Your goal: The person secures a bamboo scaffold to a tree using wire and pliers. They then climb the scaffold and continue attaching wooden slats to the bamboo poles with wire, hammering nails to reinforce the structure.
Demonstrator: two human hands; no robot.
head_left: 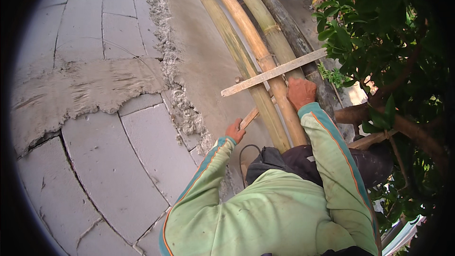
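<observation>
My left hand (236, 130) is closed round the near end of a short wooden strip (250, 118), which runs up and right until the bamboo poles hide it. Resting against the poles, my right hand (302, 93) is curled into a fist; what its fingers grip is hidden. The nearest bamboo poles are a greenish one (258, 92) on the left, an orange-brown one (280, 96) in the middle and a pale one (272, 31) on the right. A flat, pale wooden board (274, 73) lies slantwise across them, just above both hands.
Grey block wall (97, 161) with a rough mortar band (85, 90) fills the left. Beside it runs a smooth plastered surface (194, 42), edged with lumpy mortar (182, 106). A dark weathered pole (289, 19) lies beyond the bamboo. Leafy branches (398, 42) crowd the right.
</observation>
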